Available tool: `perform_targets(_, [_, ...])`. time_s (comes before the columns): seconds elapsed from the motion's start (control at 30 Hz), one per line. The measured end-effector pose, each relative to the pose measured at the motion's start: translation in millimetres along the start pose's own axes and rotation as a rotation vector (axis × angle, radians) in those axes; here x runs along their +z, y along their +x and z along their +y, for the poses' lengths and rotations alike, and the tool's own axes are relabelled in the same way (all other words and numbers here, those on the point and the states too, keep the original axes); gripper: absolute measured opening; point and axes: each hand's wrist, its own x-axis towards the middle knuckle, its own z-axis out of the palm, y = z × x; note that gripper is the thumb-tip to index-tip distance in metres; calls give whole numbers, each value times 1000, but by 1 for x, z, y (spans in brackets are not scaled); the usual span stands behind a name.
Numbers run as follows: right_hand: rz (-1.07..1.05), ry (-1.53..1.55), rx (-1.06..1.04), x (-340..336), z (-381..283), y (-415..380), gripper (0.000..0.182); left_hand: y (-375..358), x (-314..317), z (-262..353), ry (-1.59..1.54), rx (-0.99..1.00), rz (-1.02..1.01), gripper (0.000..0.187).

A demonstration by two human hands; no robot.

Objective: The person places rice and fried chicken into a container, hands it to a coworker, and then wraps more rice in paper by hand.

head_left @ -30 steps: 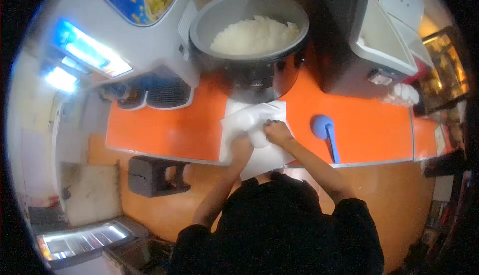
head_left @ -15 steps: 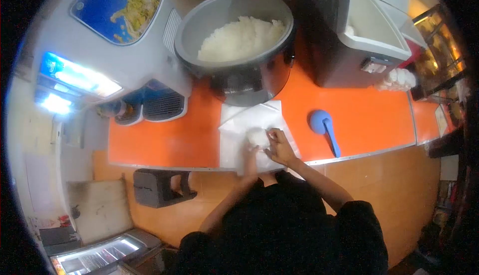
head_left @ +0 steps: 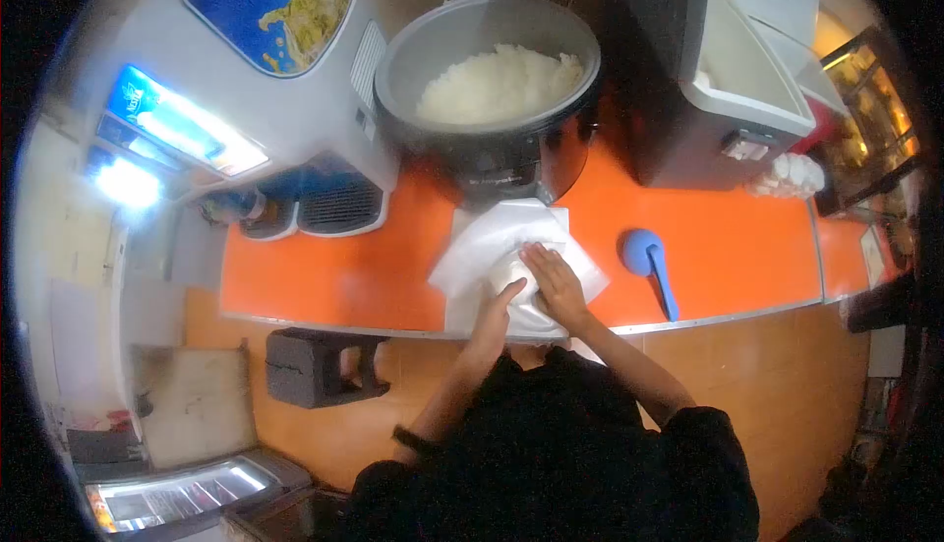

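A white, rounded rice bundle (head_left: 506, 272) rests on white wrapping paper (head_left: 511, 219) at the counter's front edge. The paper fans out behind it, with its far edge curved. My left hand (head_left: 495, 314) cups the bundle's near left side, the thumb on top and the other fingers mostly hidden. Over the right side lies my right hand (head_left: 557, 286), its fingers stretched out flat against the bundle. To the right, a blue rice scoop (head_left: 659, 271) lies on the orange counter (head_left: 324, 281).
Behind the paper stands a large cooker pot (head_left: 487, 153) holding cooked rice (head_left: 503, 84). A drink dispenser (head_left: 305, 119) is on the left, and an open dark cooler box (head_left: 678, 134) on the right. Below the counter is a dark stool (head_left: 305, 367).
The paper's far part has been lifted and fanned up behind the rice. My right hand went from bent fingers beside the rice to flat fingers on it; my left thumb now presses its near side.
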Motion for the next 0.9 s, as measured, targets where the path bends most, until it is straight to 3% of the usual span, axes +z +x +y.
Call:
perform_targets(0.07, [-12, -22, -22, -2, -3, 1, 77, -16, 4, 18, -61, -122, -21, 52])
perform_targets(0.17, [-22, -70, -59, -9, -14, 5, 72, -1, -31, -5, -3, -76, -118, 48])
perform_targets(0.27, [-16, -88, -83, -10, -20, 10, 69, -10, -24, 13, -71, -93, -65, 44])
perform_targets(0.37, [11, -100, -121, -9, -24, 17, 66, -17, -24, 15, -217, -10, 31, 47])
perform_targets(0.47, [31, -97, -175, -9, -30, 21, 62, -14, -11, 18, -66, 101, 91, 50])
perform_targets(0.57, [67, -79, -207, -8, -39, 26, 59, -19, 7, 25, -109, 103, 109, 48])
perform_targets(0.67, [151, -40, -206, -2, -45, 29, 58, 5, -5, 0, -113, 238, 108, 48])
perform_targets(0.77, [166, 88, -124, 1, -54, 26, 59, 10, -5, 3, -306, 176, 183, 45])
perform_targets(0.87, [132, 301, 32, 6, -63, 23, 62, 16, -41, -30, 736, 954, 98, 54])
perform_targets(0.9, [123, 395, 105, 3, -69, 24, 62, 14, -39, -28, 694, 964, 112, 56])
